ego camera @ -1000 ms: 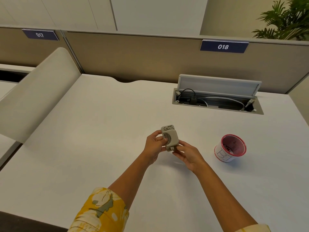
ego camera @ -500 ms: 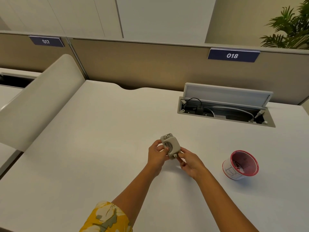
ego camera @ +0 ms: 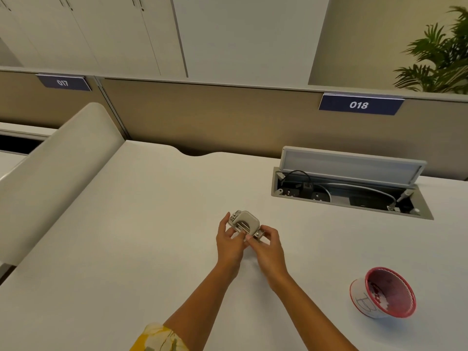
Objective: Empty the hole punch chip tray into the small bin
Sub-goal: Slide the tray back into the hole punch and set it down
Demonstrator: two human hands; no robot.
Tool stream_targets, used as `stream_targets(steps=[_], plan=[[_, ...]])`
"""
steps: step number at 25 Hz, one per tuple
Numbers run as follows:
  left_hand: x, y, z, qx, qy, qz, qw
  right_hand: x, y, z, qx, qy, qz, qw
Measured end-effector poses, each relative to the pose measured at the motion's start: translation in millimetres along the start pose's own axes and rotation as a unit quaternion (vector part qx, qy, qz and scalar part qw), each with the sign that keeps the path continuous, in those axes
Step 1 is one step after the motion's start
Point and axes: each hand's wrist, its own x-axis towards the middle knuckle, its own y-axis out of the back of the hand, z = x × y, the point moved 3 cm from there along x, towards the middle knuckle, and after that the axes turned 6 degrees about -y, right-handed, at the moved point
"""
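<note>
A small grey hole punch [ego camera: 244, 222] is held just above the white desk [ego camera: 141, 224] at its middle. My left hand [ego camera: 229, 243] grips its left end and my right hand [ego camera: 267, 247] pinches its right end, fingers on the near side. The chip tray itself is hidden from view. The small bin [ego camera: 383, 293], a white cup with a red rim and red inside, stands on the desk to the lower right, well apart from both hands.
An open cable well [ego camera: 349, 191] with its lid raised and cables inside lies at the back right of the desk. A beige partition [ego camera: 215, 115] closes the far edge. A curved divider [ego camera: 58, 171] rises on the left.
The punch has been turned in my hands, showing a different face. The view has tilted up, so hands and bin sit lower in the frame.
</note>
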Motion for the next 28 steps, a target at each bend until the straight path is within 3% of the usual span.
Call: stream_targets(steps=[4,10,16,28], plan=[[26,-6,-5,0.039,-0.003,-0.009,0.999,32,-5,-13,-0.046,0.042,0.017,0.998],[64,-14,6,0.158,-0.071,-0.040,0.984,77,-11,-26,-0.068,0.084,0.049,0.993],[109,-11,-1,0.366,-0.119,-0.090,0.919,117,-21,-33,-0.126,0.115,0.085,0.982],[158,-16,-17,0.528,-0.163,-0.125,0.824,145,-34,-30,-0.205,0.099,0.076,0.971]])
